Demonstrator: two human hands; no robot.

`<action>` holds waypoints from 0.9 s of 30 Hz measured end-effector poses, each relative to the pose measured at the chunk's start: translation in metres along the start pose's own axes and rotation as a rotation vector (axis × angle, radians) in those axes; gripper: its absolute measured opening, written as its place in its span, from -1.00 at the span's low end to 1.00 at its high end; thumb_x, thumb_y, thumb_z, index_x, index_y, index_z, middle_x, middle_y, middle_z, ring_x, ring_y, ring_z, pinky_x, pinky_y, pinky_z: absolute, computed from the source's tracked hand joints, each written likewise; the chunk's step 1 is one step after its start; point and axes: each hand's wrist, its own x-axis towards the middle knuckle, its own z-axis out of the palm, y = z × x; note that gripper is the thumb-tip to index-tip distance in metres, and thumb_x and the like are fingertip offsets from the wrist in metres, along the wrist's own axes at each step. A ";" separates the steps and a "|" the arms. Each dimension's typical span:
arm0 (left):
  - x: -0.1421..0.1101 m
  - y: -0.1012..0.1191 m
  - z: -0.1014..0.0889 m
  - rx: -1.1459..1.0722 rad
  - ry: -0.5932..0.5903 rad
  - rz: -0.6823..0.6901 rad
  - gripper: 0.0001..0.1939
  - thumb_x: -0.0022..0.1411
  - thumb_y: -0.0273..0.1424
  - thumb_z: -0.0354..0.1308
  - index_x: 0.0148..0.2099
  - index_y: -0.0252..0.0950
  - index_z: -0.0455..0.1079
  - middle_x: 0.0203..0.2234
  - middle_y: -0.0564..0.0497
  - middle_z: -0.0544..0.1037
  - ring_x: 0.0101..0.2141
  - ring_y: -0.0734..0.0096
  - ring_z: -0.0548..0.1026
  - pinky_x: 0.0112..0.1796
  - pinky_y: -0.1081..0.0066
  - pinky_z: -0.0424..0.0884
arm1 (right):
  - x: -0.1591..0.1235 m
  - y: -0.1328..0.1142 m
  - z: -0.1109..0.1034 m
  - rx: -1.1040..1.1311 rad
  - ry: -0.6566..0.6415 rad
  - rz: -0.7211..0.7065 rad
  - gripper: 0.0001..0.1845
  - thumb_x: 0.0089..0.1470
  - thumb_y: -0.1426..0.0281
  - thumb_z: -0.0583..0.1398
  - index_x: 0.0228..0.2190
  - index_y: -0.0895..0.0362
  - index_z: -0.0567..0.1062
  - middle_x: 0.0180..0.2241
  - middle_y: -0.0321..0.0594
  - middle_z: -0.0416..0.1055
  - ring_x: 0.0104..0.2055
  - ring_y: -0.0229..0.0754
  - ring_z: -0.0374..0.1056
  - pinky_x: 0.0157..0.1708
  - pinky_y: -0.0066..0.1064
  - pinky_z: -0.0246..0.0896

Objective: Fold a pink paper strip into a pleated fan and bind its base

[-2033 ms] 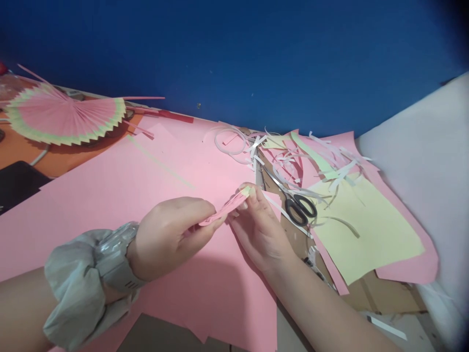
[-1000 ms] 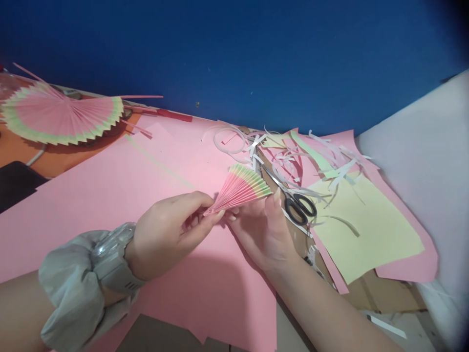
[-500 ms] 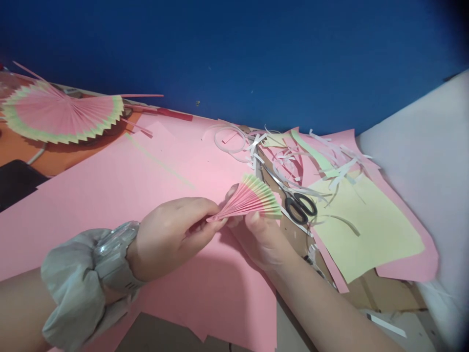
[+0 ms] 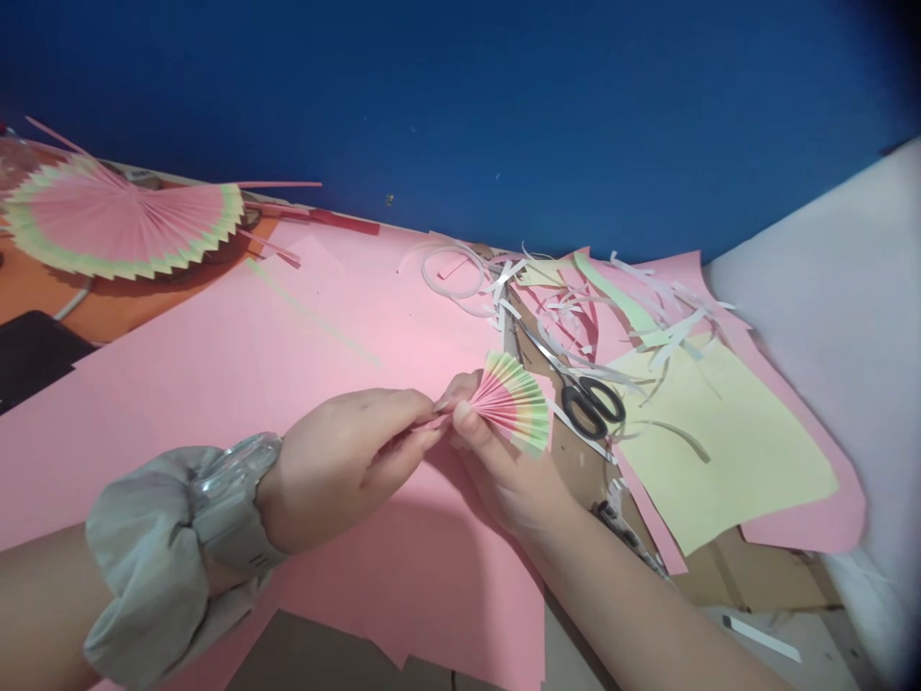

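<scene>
A small pleated paper fan, pink with a yellow and green outer band, is held between both hands over the pink paper. My left hand, with a watch and a grey scrunchie at the wrist, pinches the fan's narrow end. Closed around the middle of the folds is my right hand, its thumb pressing on top. Beyond the right fingers the pleats spread out. The left fingers cover the fan's tip.
A larger pleated fan lies at the far left. Black-handled scissors rest by paper scraps on the right. Pale yellow paper overlaps pink sheets. A big pink sheet covers the work surface below a blue wall.
My right hand has shifted left along the fan, and its thumb now presses nearer the narrow end. The pleats bunch there and splay beyond it. My left hand stays at the tip.
</scene>
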 end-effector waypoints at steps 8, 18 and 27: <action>0.002 -0.004 -0.001 -0.091 -0.022 -0.017 -0.68 0.30 -0.25 -0.10 -0.38 -0.30 0.34 -0.54 0.12 0.39 -0.51 0.57 0.31 -0.46 0.54 0.20 | -0.001 -0.005 -0.001 -0.054 0.028 -0.057 -0.92 0.10 0.40 0.15 -0.37 0.03 0.47 -0.45 -0.35 0.35 -0.36 -0.31 0.31 -0.21 -0.38 0.24; 0.002 -0.001 -0.001 -0.052 0.026 0.162 -0.71 0.23 -0.48 -0.07 -0.56 -0.31 0.18 -0.66 0.14 0.21 -0.58 0.57 0.16 -0.51 0.49 0.12 | -0.002 -0.001 -0.003 0.067 -0.044 0.081 -0.77 0.03 0.16 0.18 -0.34 0.05 0.45 -0.56 -0.37 0.22 -0.30 -0.22 0.30 -0.06 -0.24 0.15; 0.003 0.000 -0.004 -0.131 -0.048 0.191 -0.70 0.27 -0.43 -0.11 -0.53 -0.30 0.19 -0.64 0.12 0.25 -0.56 0.55 0.20 -0.48 0.51 0.16 | 0.000 -0.001 -0.002 0.114 -0.072 0.116 -0.76 -0.01 0.15 0.20 -0.43 0.06 0.44 -0.48 -0.34 0.30 -0.43 -0.30 0.22 -0.26 -0.34 0.19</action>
